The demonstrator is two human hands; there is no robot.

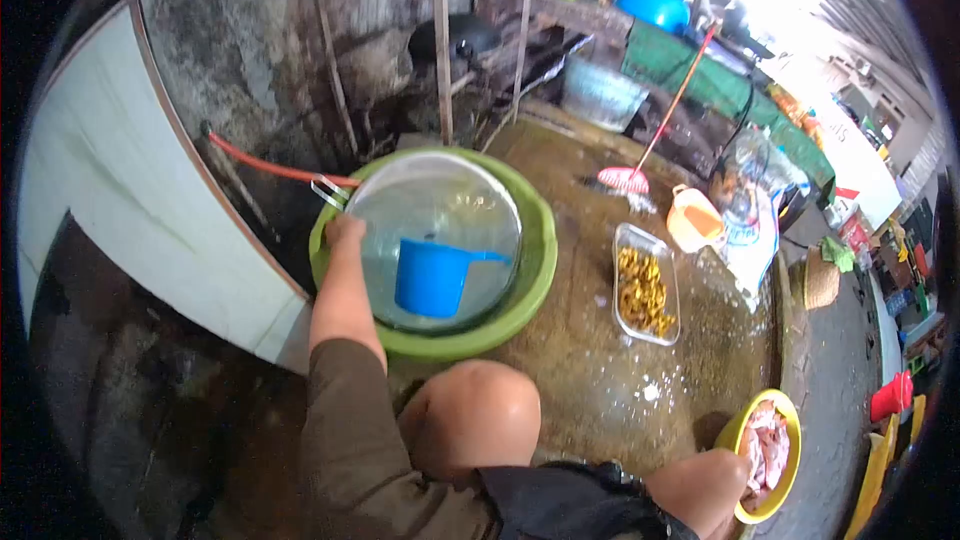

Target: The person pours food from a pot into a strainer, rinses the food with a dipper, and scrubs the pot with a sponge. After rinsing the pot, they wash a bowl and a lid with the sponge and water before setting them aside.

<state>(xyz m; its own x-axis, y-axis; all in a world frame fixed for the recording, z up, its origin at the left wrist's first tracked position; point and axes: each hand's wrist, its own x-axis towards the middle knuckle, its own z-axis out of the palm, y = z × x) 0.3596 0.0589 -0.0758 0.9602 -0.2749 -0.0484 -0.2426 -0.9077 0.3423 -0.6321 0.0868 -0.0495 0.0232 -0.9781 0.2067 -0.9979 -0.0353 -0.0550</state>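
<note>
My left hand is closed on the near left rim of a large metal basin, its fingers partly hidden. The metal basin sits inside a wide green tub and holds water. A blue dipper floats in that water, its handle pointing right. An orange hose runs from the left to the tub's rim beside a wire handle. My right hand is not in view.
On the wet floor to the right are a clear tray of yellowish-brown pieces, an orange basket and a red broom. A yellow bowl of raw meat stands by my right knee. A white panel is at left.
</note>
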